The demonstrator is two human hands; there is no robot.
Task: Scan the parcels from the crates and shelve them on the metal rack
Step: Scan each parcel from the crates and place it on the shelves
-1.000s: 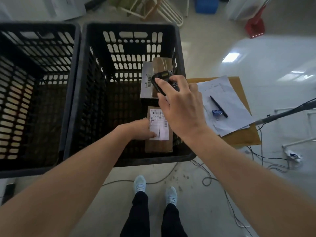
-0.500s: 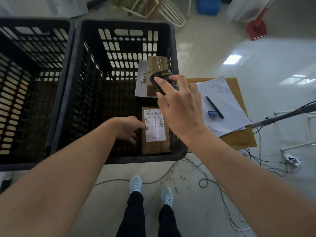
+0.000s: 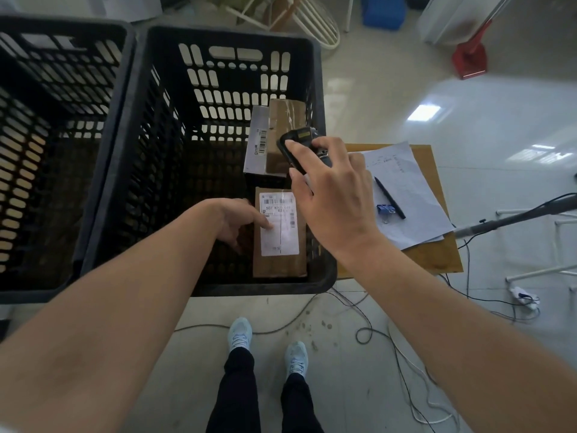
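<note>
Parcel [image 3: 279,232] now lies flat, released by left hand [image 3: 239,221], whose relaxed fingertip rests on its label; right hand [image 3: 335,195] grips scanner [image 3: 296,143] above, scan pending.

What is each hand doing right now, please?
Left hand: open, one fingertip touching the label on the parcel in the crate.
Right hand: gripping the scanner.
</note>
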